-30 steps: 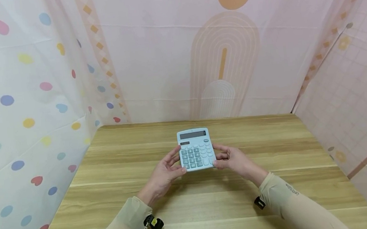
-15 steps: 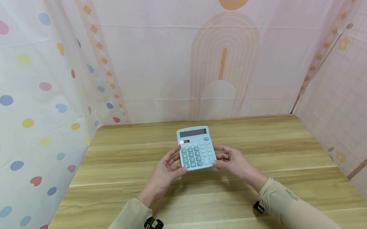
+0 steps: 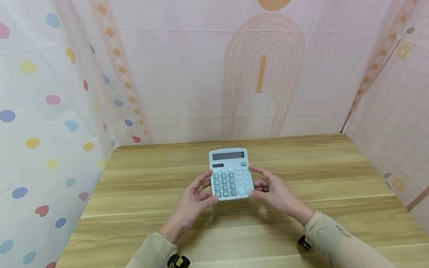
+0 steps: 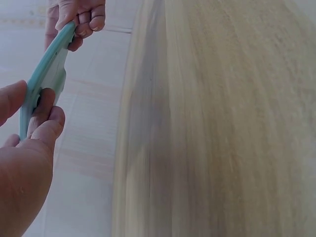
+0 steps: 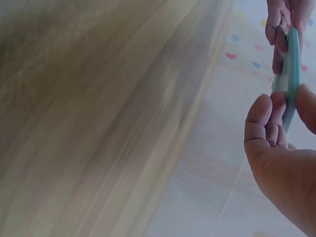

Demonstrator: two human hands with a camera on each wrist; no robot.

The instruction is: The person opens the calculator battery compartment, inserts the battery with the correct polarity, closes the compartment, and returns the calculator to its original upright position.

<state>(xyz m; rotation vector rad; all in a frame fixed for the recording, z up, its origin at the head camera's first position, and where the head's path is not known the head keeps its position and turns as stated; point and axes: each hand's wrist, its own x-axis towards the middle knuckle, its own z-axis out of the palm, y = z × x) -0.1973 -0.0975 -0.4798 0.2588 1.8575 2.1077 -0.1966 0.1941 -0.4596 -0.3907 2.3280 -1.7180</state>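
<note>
Between both hands is a light blue calculator, its keys and dark display facing up toward the head camera. My left hand grips its left edge, thumb at the lower left corner and fingers behind. On the opposite edge my right hand holds it the same way, thumb at the lower right corner. The left wrist view shows the calculator side-on, raised above the table, with curled fingers supporting its back. From the right wrist, the calculator also appears edge-on, pinched between thumb and fingers.
A wood-grain table spreads beneath the hands. Behind it hangs a pale pink patterned curtain, with a dotted curtain at the left and a grid-patterned one at the right. Black straps circle both wrists.
The calculator has shifted slightly right and turned a little, so it now sits straighter. Both hands keep their hold on it.
</note>
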